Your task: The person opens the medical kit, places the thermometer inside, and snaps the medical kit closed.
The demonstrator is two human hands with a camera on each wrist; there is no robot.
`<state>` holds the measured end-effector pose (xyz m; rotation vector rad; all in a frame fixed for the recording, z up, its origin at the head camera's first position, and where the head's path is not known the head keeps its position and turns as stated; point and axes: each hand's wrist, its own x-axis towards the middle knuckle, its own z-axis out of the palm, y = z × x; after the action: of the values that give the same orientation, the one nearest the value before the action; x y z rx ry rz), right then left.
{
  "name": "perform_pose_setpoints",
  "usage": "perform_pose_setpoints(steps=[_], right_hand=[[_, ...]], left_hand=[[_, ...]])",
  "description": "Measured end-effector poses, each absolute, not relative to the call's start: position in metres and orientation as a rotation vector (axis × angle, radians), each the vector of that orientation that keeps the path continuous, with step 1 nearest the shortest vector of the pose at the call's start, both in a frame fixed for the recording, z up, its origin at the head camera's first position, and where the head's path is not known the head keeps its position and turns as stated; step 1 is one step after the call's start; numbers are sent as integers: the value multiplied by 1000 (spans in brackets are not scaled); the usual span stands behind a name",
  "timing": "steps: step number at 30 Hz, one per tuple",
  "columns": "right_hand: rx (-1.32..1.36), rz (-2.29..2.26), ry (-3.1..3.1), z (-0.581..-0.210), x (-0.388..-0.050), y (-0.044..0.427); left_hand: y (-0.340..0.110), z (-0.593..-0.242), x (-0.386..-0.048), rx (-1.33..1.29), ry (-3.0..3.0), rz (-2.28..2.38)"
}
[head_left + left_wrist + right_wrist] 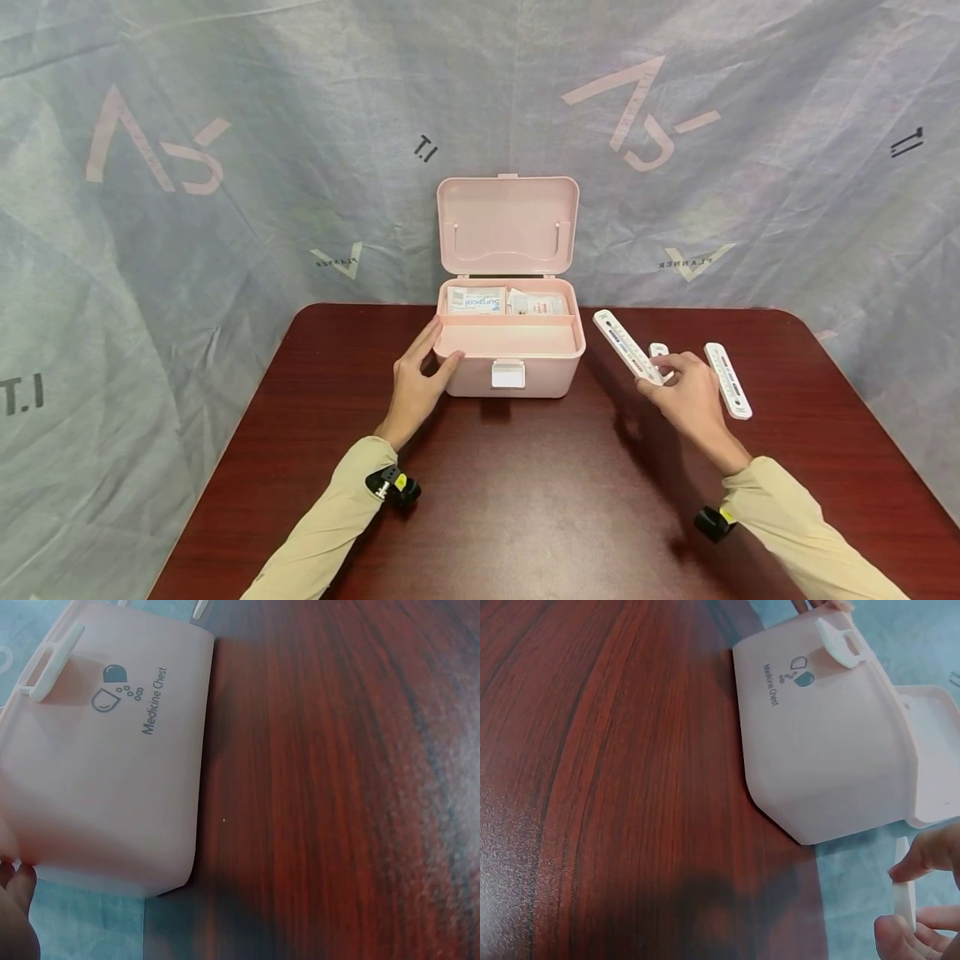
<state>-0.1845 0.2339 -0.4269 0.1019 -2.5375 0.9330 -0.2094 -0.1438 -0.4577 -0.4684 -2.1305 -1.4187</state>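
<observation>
A pink medicine chest point(517, 379) stands on the table with its lid point(508, 225) raised. Its back compartments hold a packet marked Surgical point(476, 300) and a white packet point(537, 303); the front compartment point(502, 340) shows bare. My left hand point(417, 375) rests on the chest's front left corner, thumb by the front rim and fingers along the left side. To the right of the chest, my right hand point(686, 396) pinches a long white thermometer point(626, 348) with a printed scale, tilted above the table. The right wrist view shows the thermometer point(904, 892) edge-on between thumb and fingers.
A second white thermometer point(727, 379) lies right of my right hand. Another white piece point(658, 350) shows partly behind that hand. Grey printed cloth point(360, 150) hangs behind and beside the dark red wooden table point(510, 500).
</observation>
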Motion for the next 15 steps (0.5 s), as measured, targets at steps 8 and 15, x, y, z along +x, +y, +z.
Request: perform_pose_setpoints(steps=[8, 15], right_hand=[[79, 1030, -2562, -421, -184, 232], [98, 1013, -2546, -415, -184, 231]], left_hand=[[-143, -456, -211, -495, -2102, -1404], [-137, -436, -195, -516, -2086, -1423]])
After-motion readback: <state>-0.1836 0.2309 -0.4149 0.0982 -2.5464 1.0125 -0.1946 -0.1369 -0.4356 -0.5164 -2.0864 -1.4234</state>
